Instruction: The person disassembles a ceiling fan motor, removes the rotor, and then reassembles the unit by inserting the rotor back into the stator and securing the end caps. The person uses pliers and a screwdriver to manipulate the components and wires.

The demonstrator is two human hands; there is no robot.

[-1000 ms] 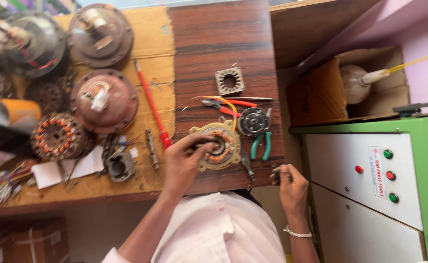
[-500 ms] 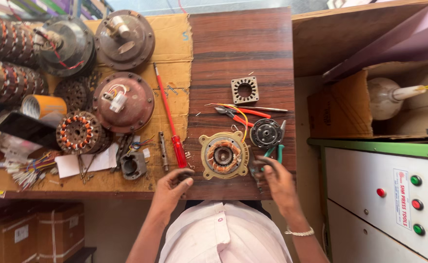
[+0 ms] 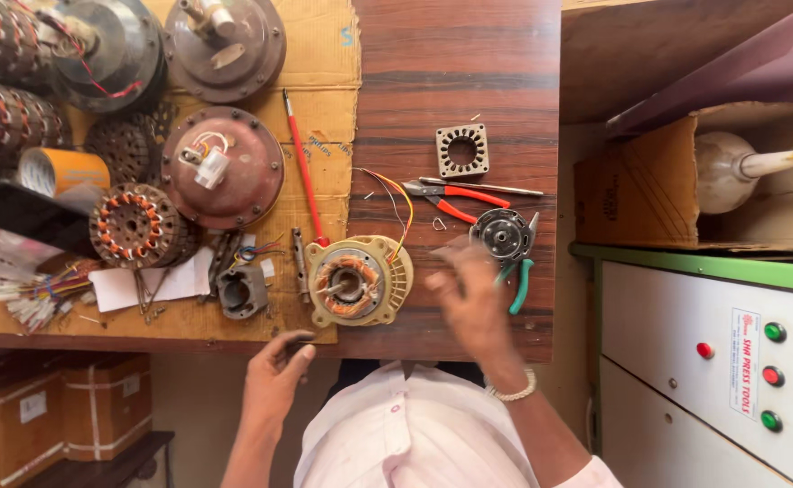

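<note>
- Right hand [image 3: 471,294] now off the table edge, raised over the wood at about 3 o'clock of the small motor stator [image 3: 357,282]; blurred, fingers spread and loose, gripping nothing that shows.
- Half a second back, reaching among the tools at 3 o'clock of the stator; a second back, low at the table edge.
- Left hand [image 3: 277,369] withdrawn to the table's front edge at 7 o'clock of the stator, fingers curled; whether something small sits inside the curl, cannot tell. A second ago pressed right onto the stator, so contact there now released.
- Stator itself lying flat and free near the front edge, cream housing with copper windings upward, thin coloured wires [image 3: 395,203] trailing toward 1 o'clock.
- Black round rotor part [image 3: 501,233] just at 1 o'clock of the right hand, green-handled pliers [image 3: 518,282] beside it, red-handled pliers [image 3: 446,196] at 12 o'clock.
- Red screwdriver [image 3: 303,173] at 11 o'clock of the stator, on the cardboard sheet [image 3: 326,63].
- Judged from this: stator let go by both hands, work shifting toward the parts and tools at its right.
</note>
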